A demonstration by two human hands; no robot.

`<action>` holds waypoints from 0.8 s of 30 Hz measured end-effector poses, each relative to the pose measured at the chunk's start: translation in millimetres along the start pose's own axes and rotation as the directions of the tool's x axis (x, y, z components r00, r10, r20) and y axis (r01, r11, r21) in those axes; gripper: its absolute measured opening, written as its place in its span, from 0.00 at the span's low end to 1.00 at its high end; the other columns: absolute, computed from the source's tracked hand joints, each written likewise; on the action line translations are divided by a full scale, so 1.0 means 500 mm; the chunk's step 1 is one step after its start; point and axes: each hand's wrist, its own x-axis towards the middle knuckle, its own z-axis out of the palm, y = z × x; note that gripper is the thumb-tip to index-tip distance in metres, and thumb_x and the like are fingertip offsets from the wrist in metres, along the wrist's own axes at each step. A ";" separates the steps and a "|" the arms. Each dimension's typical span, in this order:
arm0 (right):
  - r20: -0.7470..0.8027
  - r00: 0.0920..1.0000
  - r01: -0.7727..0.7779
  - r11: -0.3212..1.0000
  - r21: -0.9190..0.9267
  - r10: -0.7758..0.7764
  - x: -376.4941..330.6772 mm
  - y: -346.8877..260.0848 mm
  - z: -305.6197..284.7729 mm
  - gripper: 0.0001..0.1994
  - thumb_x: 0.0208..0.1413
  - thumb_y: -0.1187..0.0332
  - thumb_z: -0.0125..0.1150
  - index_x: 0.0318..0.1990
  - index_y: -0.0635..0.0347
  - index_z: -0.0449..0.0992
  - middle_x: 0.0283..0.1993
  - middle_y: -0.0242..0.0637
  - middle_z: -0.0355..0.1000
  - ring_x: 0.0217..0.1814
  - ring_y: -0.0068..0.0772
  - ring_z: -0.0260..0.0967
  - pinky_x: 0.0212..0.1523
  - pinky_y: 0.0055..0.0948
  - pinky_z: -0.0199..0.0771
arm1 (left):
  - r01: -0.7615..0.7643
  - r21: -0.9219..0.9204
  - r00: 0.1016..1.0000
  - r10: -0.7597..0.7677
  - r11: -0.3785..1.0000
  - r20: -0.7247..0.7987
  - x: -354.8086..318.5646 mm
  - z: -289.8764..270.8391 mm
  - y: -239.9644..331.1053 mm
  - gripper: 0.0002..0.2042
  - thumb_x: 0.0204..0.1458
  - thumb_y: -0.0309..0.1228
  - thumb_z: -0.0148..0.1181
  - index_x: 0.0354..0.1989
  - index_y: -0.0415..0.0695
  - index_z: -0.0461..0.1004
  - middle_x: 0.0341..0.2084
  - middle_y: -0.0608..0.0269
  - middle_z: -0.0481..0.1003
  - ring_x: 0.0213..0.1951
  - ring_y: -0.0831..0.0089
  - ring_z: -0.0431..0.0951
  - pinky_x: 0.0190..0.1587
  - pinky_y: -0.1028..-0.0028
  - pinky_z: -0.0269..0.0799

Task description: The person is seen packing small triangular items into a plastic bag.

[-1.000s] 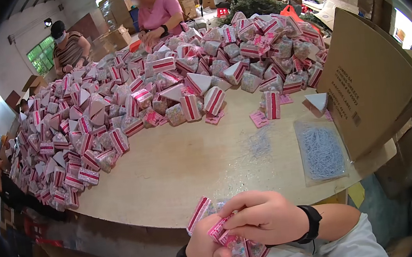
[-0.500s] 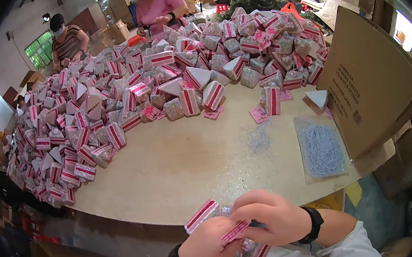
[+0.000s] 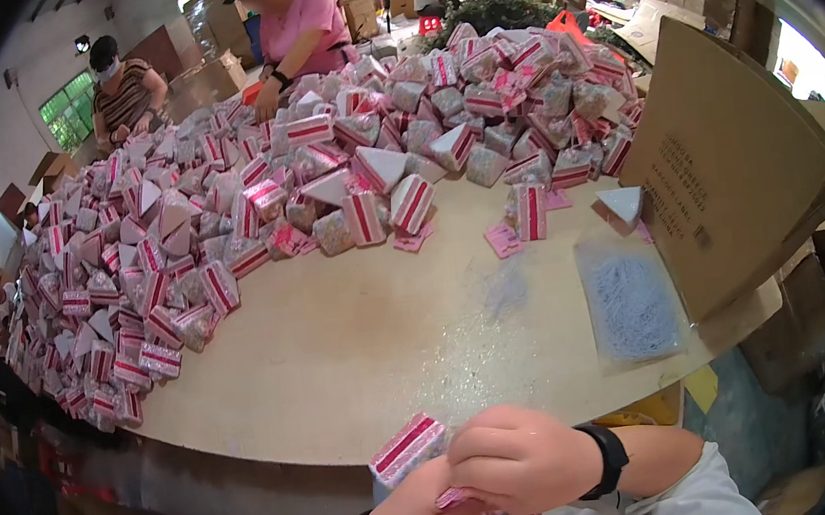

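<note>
1. your left hand [image 3: 424, 513] is curled around a small pink-and-white striped packet [image 3: 407, 447], at the lower edge of the view, just off the near rim of the surface [image 3: 361, 343].
2. your right hand [image 3: 520, 462] is clenched over the left, its fingers closed on the pink end of the same packet; both wrists wear a dark band.
3. the packet stands tilted, its striped top poking up left of your right knuckles; more pink-and-clear wrapping shows beneath your hands, too hidden to tell what it is.
4. a large heap of like packets [image 3: 228, 227] covers the left and far parts of the surface, well apart from your hands.
5. a clear bag of pale blue ties [image 3: 630, 303] lies flat on the right side of the surface, just beside a leaning cardboard sheet [image 3: 725, 164].
6. a few flat pink tags [image 3: 503, 240] lie near the heap's edge.
7. two other people, one in a pink top [image 3: 303, 28] and one in a striped top [image 3: 126, 96], work at the far side.
</note>
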 end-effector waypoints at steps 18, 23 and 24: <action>-0.369 0.529 -0.668 0.107 -0.737 0.764 0.005 0.467 -0.120 0.09 0.49 0.69 0.52 0.35 0.55 0.78 0.38 0.42 0.75 0.42 0.42 0.74 0.39 0.38 0.74 | 0.056 -0.224 0.865 -0.159 0.973 -0.475 -0.107 -0.012 0.010 0.09 0.58 0.28 0.48 0.28 0.38 0.73 0.24 0.66 0.75 0.20 0.86 0.64 0.22 0.85 0.56; -0.295 0.621 -0.556 0.142 -0.819 0.726 -0.008 0.498 -0.126 0.10 0.52 0.69 0.49 0.36 0.58 0.76 0.39 0.42 0.73 0.42 0.42 0.73 0.39 0.41 0.73 | 0.041 -0.123 0.851 -0.099 0.992 -0.516 -0.109 -0.010 0.016 0.09 0.58 0.27 0.49 0.28 0.39 0.73 0.21 0.69 0.72 0.20 0.86 0.63 0.22 0.84 0.56; -0.277 0.667 -0.533 0.183 -0.826 0.691 -0.015 0.501 -0.135 0.10 0.53 0.69 0.49 0.37 0.59 0.76 0.39 0.42 0.73 0.42 0.42 0.72 0.39 0.42 0.73 | 0.039 -0.148 0.858 -0.109 0.988 -0.502 -0.109 -0.008 0.017 0.09 0.58 0.26 0.49 0.28 0.39 0.73 0.20 0.70 0.71 0.20 0.86 0.63 0.22 0.84 0.57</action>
